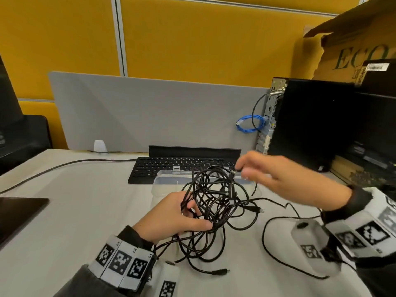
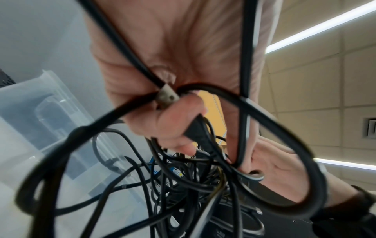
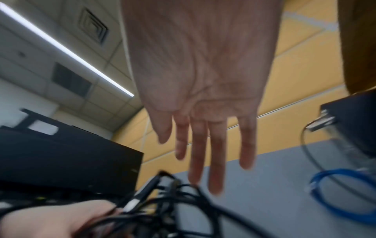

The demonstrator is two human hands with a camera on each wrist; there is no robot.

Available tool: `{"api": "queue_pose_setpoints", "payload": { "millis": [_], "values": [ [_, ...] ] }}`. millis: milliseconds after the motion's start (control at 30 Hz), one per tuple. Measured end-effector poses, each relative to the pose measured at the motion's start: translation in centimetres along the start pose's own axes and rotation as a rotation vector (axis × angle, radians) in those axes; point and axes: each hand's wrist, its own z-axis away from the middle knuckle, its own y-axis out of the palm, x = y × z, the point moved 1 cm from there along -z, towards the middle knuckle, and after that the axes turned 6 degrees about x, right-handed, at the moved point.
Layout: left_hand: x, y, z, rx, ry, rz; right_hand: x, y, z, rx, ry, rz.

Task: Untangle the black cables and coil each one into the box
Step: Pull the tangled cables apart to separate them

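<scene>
A tangle of black cables (image 1: pixel 214 202) hangs above the white table, with loose ends trailing onto it. My left hand (image 1: pixel 171 217) grips the tangle's left side, fingers curled round several strands; the left wrist view shows the left hand (image 2: pixel 173 125) curled round the cables (image 2: pixel 183 177) and a plug. My right hand (image 1: pixel 241 170) hovers at the top of the tangle by a connector. In the right wrist view the right hand (image 3: pixel 195 161) has straight fingers and holds nothing above the cables (image 3: pixel 162 209). The clear plastic box (image 1: pixel 169 179) stands just behind the tangle.
A black keyboard (image 1: pixel 171 166) lies behind the box. A black computer tower (image 1: pixel 310 121) with a blue cable (image 1: pixel 250 125) stands at the right, under a cardboard box (image 1: pixel 353 50). A dark flat device (image 1: pixel 19 213) lies at the left edge. A cable end (image 1: pixel 220 271) lies near me.
</scene>
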Motion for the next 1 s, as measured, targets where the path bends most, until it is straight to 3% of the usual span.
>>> {"api": "queue_pose_setpoints", "payload": {
  "millis": [100,333,467,700,833,1000],
  "values": [
    [0.0,0.0,0.0,-0.001,-0.002,0.009,1.7,2.1,0.7,0.262,0.070,0.013],
    [-0.3,0.6,0.3,0.073,-0.041,0.053,-0.2,3.5,0.1,0.170,-0.068,0.115],
    [-0.5,0.1,0.3,0.048,0.000,0.037,0.1,2.3,0.1,-0.064,-0.143,0.095],
    [-0.2,-0.8,0.0,-0.006,-0.079,0.097,2.1,1.0,-0.2,-0.501,-0.277,-0.165],
    [-0.5,-0.7,0.0,-0.016,-0.077,0.126,2.7,0.3,-0.7,-0.646,-0.296,-0.254],
    [-0.9,-0.7,0.4,0.067,-0.095,0.206,2.7,0.0,-0.9,-0.748,-0.256,-0.315]
  ]
}}
